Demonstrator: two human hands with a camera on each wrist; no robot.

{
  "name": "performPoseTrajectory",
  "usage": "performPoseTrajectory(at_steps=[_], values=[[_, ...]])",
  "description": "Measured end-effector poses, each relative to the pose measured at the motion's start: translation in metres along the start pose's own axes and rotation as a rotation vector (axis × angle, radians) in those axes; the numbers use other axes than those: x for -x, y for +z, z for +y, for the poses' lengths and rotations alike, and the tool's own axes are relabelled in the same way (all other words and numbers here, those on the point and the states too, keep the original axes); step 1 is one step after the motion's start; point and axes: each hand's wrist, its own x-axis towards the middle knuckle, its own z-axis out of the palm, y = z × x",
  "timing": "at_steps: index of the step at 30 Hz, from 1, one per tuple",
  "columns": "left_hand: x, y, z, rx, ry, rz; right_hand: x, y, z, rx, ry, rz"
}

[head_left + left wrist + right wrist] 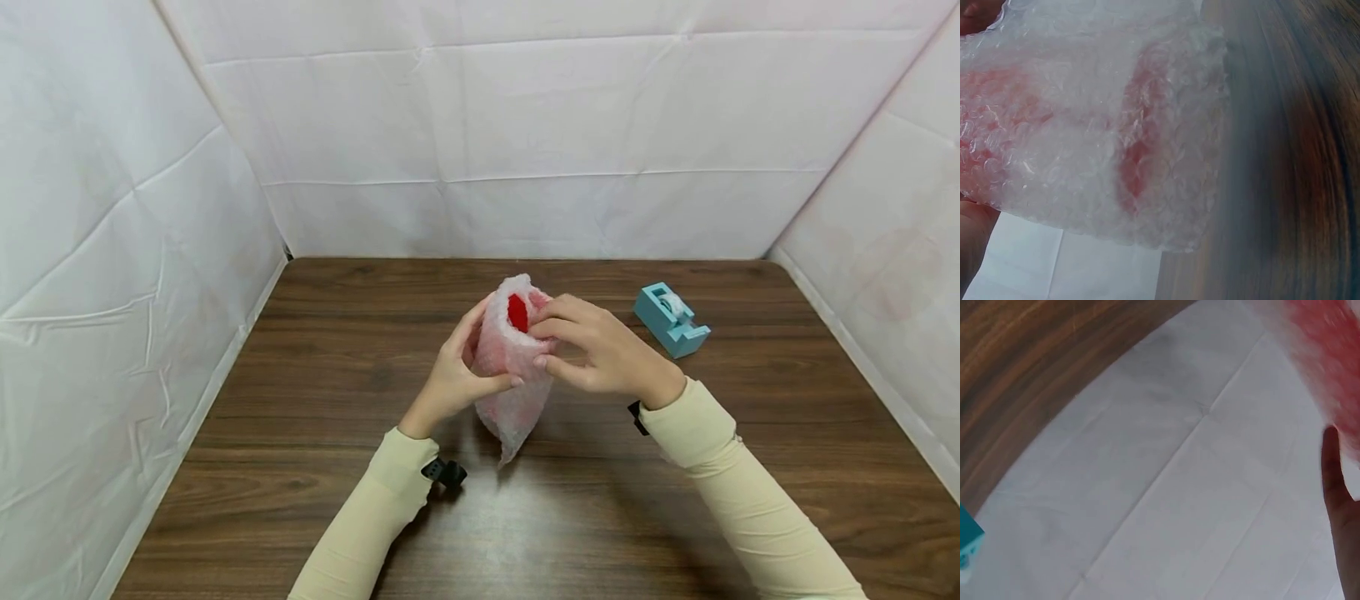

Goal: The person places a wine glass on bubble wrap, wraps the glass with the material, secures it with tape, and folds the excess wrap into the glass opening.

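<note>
Bubble wrap surrounds a red object, whose kind I cannot tell; it shows through the gaping top. My left hand grips the wrapped bundle from the left, thumb across its near side. At the right edge of the opening, my right hand pinches the wrap, thumb outside and fingers curled at the rim. The lower end of the wrap tapers to a point near the table. In the left wrist view, red shows through the clear bubbles. The right wrist view catches one finger against the reddish wrap.
A light blue tape dispenser stands on the brown wooden table, to the right of and beyond my right hand. White sheeting hangs behind the table and along both sides.
</note>
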Motion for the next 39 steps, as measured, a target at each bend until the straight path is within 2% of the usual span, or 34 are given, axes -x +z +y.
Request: performPoseTrajectory(at_steps=[2, 4, 8, 11, 14, 18, 20, 23, 27, 31, 35, 37, 39], values=[[0.0, 0.0, -0.001, 0.009, 0.014, 0.005, 0.002, 0.002, 0.0, 0.009, 0.018, 0.065], [0.0, 0.0, -0.002, 0.017, 0.027, 0.007, 0.005, 0.003, 0.001, 0.025, 0.051, 0.088], [0.0, -0.001, -0.003, 0.021, 0.041, 0.006, 0.008, 0.003, 0.002, 0.006, 0.126, 0.016], [0.001, -0.001, -0.004, 0.013, 0.034, 0.005, 0.009, 0.003, 0.005, -0.007, 0.152, -0.045], [0.001, -0.001, -0.003, 0.002, 0.013, 0.004, 0.009, 0.001, 0.007, 0.031, 0.139, -0.066], [0.001, -0.001, -0.002, -0.001, -0.018, -0.001, 0.01, 0.002, 0.008, 0.058, 0.111, -0.048], [0.0, -0.001, -0.002, 0.005, -0.018, -0.003, 0.01, 0.004, 0.007, 0.003, 0.123, -0.021], [0.0, -0.001, -0.003, 0.026, 0.005, 0.001, 0.012, 0.009, 0.004, -0.156, 0.181, 0.044], [-0.001, 0.0, -0.004, 0.06, 0.023, 0.008, 0.014, 0.016, -0.001, -0.44, 0.352, 0.103], [-0.001, 0.0, -0.005, 0.085, 0.042, -0.002, 0.016, 0.023, -0.005, -0.657, 0.528, 0.091], [-0.001, 0.002, -0.005, 0.092, 0.049, -0.002, 0.017, 0.028, -0.008, -0.754, 0.611, 0.112], [0.0, 0.003, -0.006, 0.05, 0.059, 0.016, 0.018, 0.03, -0.009, -0.768, 0.627, 0.144], [-0.001, 0.005, -0.006, -0.02, 0.105, 0.042, 0.017, 0.031, -0.009, -0.775, 0.632, 0.175]])
